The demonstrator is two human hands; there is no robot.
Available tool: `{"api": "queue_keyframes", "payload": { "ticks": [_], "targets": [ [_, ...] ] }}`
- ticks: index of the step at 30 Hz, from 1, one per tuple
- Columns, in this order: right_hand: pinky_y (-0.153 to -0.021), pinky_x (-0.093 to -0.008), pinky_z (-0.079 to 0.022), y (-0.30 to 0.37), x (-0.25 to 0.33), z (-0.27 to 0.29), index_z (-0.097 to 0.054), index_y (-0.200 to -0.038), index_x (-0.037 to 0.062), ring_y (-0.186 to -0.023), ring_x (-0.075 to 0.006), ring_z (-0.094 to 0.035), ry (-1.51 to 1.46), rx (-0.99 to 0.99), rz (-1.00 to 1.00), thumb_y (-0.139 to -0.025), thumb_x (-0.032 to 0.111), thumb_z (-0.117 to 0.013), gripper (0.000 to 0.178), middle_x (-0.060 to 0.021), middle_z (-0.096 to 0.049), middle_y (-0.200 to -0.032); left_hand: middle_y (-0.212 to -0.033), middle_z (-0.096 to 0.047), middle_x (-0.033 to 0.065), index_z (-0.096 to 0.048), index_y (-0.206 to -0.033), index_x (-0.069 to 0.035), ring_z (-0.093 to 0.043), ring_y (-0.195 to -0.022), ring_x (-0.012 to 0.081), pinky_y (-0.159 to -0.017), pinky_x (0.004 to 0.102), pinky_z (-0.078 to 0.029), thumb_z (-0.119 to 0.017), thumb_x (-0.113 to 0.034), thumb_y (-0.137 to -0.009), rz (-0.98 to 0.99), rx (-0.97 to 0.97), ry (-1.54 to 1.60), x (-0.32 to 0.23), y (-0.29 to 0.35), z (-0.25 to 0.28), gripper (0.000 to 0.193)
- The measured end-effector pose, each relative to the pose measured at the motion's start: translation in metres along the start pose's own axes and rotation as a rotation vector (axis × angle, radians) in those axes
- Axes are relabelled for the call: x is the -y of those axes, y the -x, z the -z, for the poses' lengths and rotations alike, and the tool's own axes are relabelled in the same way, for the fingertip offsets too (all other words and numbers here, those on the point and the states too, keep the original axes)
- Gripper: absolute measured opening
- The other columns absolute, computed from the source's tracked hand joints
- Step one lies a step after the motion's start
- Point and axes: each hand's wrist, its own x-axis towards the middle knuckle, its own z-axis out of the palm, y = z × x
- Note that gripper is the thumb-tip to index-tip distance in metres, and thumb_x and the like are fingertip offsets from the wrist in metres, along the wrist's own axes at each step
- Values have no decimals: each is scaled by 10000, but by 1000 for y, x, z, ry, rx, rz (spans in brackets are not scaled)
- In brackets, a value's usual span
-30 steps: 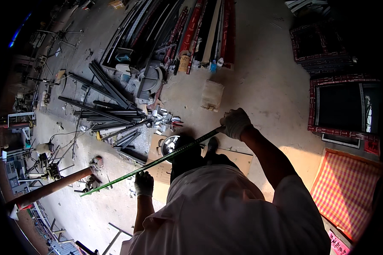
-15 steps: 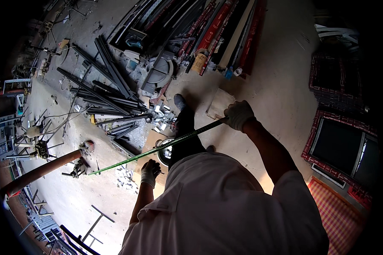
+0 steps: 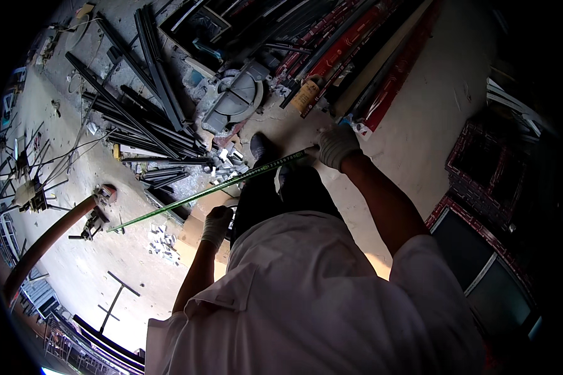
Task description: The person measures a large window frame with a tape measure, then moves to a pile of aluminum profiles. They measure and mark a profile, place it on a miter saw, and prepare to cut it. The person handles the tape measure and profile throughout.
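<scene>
My right hand [image 3: 338, 147], in a pale work glove, is closed on one end of a green tape measure blade [image 3: 231, 180]. The drawn-out blade slopes down to the left across my legs, and its far tip hangs over the floor. Just below the blade and apart from it, my gloved left hand [image 3: 216, 225] is closed in front of my left hip. Whatever sits in its fingers cannot be made out. Beneath that hand lies a piece of brown cardboard [image 3: 187, 247].
Dark metal profiles [image 3: 159, 81] lie piled ahead on the left, beside a saw with a round table [image 3: 241, 100]. Small offcuts [image 3: 228, 164] litter the floor. Long red-wrapped profiles [image 3: 344, 47] lie ahead. Framed panels [image 3: 466, 231] stand right; a reddish post [image 3: 47, 242] rises left.
Both feet now show side by side, and the view has shifted. My right hand still grips the blade. The thin dark item seen earlier at my left fingers no longer shows.
</scene>
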Motion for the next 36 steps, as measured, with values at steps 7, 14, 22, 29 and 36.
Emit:
{"api": "queue_keyframes", "payload": {
  "ticks": [7,14,22,29,36],
  "targets": [
    [-913,-423,-553,-66,-14,58,-803,-1049,155,-1062,-259,-707,149,49,90,-961,622,-596,519,-83,-759,-1093,-1144,-741,130,-657,-1283,-10,-689,-1062,236,-932,347,-541,-781,-344,-919,71,41,-69,-101,-19,-59,510],
    [-979,-426,-523,-137,-45,51,-799,-1100,160,-1098,-278,-704,79,102,155,-955,588,-618,486,-84,-768,-1116,-1164,-709,240,-659,-1322,-96,-687,-1091,424,-952,471,-560,-798,-387,-825,73,-112,-392,-128,-47,-109,592],
    [-999,-475,-527,-220,-103,33,-774,-1190,193,-1137,-307,-703,11,217,219,-949,629,-605,527,-109,-766,-1151,-1021,-745,209,-742,-1093,-45,-717,-1016,391,-877,467,-579,-629,-241,-946,-40,173,-671,-99,-55,-194,270],
    [-921,-447,-568,-268,-115,33,-808,-1129,204,-991,-321,-736,11,301,246,-912,614,-669,484,-104,-784,-1029,-1053,-725,219,-706,-1137,-20,-686,-1054,410,-965,438,-536,-669,-234,-948,289,-160,-151,-133,-17,-246,288],
    [-1000,-528,-501,-285,-106,33,-803,-1150,231,-1126,-333,-690,93,311,296,-928,626,-632,485,-100,-770,-1133,-1039,-760,202,-738,-1129,-19,-729,-951,339,-881,430,-564,-710,-259,-929,338,-68,-103,-174,-42,-243,313]
  ]
}}
